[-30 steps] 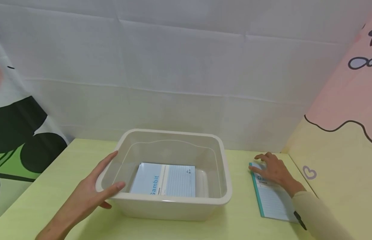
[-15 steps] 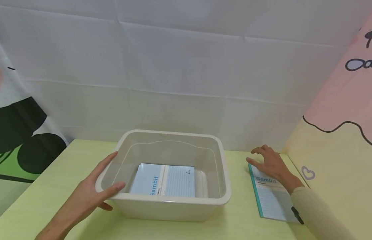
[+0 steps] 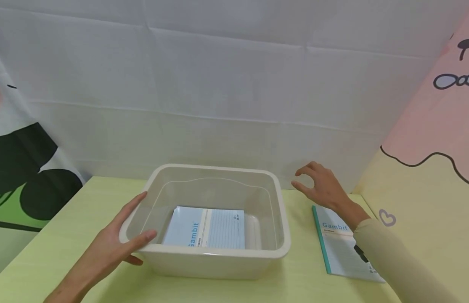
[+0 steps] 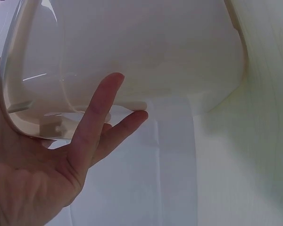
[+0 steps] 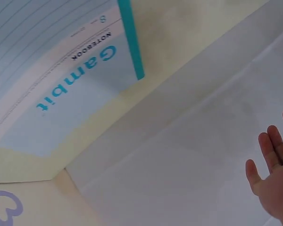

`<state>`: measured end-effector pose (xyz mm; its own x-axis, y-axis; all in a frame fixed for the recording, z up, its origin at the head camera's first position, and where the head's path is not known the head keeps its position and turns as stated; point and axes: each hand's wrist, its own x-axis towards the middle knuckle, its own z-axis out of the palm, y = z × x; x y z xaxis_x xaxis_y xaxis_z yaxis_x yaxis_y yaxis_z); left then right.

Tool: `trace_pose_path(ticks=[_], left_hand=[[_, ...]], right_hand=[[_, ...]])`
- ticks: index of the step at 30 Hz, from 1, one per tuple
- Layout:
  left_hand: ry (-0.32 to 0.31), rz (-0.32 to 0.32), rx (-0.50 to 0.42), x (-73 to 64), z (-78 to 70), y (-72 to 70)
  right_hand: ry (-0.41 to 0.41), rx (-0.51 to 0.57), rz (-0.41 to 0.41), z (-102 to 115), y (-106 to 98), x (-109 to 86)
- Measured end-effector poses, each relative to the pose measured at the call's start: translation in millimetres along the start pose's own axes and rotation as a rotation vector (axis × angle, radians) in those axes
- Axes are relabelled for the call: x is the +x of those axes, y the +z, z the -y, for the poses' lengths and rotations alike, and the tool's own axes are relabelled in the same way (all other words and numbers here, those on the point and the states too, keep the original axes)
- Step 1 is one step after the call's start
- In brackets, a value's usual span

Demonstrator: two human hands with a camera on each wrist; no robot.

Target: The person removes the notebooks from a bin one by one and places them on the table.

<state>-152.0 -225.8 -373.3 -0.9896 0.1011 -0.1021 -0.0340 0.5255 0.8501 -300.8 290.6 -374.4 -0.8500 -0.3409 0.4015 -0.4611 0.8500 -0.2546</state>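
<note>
**Left hand grips the tub's corner; right hand hangs in the air near a notebook**

An off-white plastic tub (image 3: 211,264) stands upright on a pale yellow-green table (image 3: 298,277), its wide mouth facing up. The person's left hand (image 3: 109,242) grips its near left corner: the thumb lies over the rim, the index finger reaches along the left side, and other fingers sit outside, below the rim. The left wrist view shows two of those fingers stretched beneath the lip, against or just beside the outer wall.

Inside the tub, a light blue notebook (image 3: 223,227) lies flat on the bottom, its "Gambit" lettering turned sideways. The near wall hides its lower edge.

To the right of the tub, and apart from it, a second notebook (image 3: 342,252) lies flat on the table. It has a teal spine on the side facing the tub, and "Gambit" reads across its cover.

The right hand (image 3: 323,187) is in the air between the tub and the far end of that notebook, thumb and fingers parted and slightly bent. Its beige sleeve (image 3: 401,261) and a dark wristband (image 3: 361,253) pass over the notebook's right part.

Behind the table hangs a creased white cloth (image 3: 219,84). A pink and cream panel (image 3: 442,118) with a purple heart (image 3: 387,217) stands at the right.
</note>
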Motion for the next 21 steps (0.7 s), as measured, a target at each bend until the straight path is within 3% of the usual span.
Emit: trace_pose_path(ticks=[12, 21], left_hand=[[-0.001, 0.007, -0.028, -1.7, 3.0, 0.4], [-0.014, 0.012, -0.033, 0.5, 1.5, -0.1]], right_hand=[[-0.127, 0.020, -0.036, 46, -12, 24.7], [-0.177, 0.023, -0.020, 84, -23, 42.3]])
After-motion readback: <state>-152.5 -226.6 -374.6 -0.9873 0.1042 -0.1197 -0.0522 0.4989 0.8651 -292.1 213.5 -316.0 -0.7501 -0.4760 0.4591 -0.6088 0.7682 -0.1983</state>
